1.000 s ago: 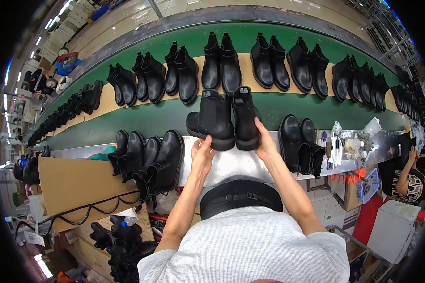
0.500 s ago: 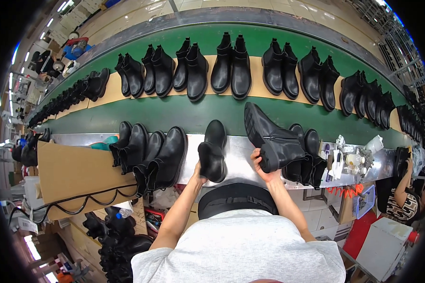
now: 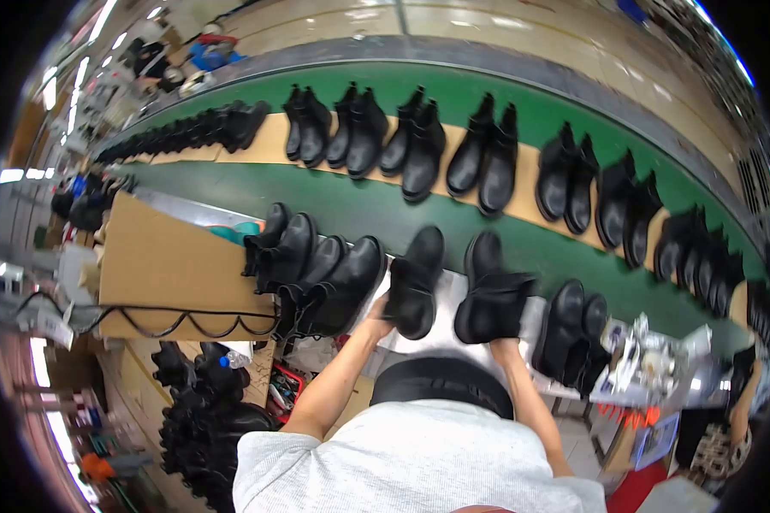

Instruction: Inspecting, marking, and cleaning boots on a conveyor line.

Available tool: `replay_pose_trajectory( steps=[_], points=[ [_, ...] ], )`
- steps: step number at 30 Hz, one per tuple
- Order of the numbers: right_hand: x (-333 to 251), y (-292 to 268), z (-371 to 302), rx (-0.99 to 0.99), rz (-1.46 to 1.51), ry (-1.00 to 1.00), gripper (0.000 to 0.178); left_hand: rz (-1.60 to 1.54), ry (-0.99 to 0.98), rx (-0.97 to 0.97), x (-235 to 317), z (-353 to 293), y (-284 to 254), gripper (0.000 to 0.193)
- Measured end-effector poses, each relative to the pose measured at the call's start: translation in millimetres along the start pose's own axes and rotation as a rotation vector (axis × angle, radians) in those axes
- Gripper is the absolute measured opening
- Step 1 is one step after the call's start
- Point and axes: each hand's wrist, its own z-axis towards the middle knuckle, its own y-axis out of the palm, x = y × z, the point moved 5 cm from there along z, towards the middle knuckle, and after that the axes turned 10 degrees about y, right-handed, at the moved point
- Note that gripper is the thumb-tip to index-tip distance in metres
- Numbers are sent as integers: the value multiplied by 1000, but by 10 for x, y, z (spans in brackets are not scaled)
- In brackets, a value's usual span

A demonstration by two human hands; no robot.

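A: Surroundings?

B: Far side: a row of black boots (image 3: 499, 167) in pairs, on a brown strip (image 3: 271, 141) laid along a green surface (image 3: 351, 205). Near side: a metal worktop (image 3: 447, 329).

A: Anything crowding the hands?

B: Four standing boots (image 3: 351, 291) to the left, the nearest just beside the left boot (image 3: 416, 286). Another standing pair (image 3: 565, 325) near the right boot (image 3: 492, 301). Beyond that pair, whitish clutter (image 3: 654, 363), blurred; an orange coil (image 3: 629, 415) below it. Far left, a cardboard panel (image 3: 175, 261). Right edge, a co-worker's arm (image 3: 742, 402).

A: Where are the two boots in hand?

B: Over the near worktop, in front of the body, side by side with a gap between. Toes point away, toward the green. Right one's shaft leans right. Can't make out whether soles rest or hang.

A: Grip?

B: Left hand (image 3: 376, 318): closed on the left boot's outer side, near the heel; fingers mostly hidden. Right hand (image 3: 506, 349): at the near end of the right boot, holding it; fingertips behind the leather, spread not visible.
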Motion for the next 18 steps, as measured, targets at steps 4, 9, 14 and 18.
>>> replay_pose_trajectory(
  steps=[4,9,14,18],
  points=[
    [371,82,350,4,-807,-335,63,502,-71,106,-35,0,175,66],
    [428,106,443,-9,-849,-49,56,1380,762,191,642,-847,932,42],
    [183,449,142,-42,-688,178,46,1446,330,43,519,-683,967,41],
    [259,345,277,-90,-748,39,50,1676,368,2,496,-414,1024,30]
  ],
)
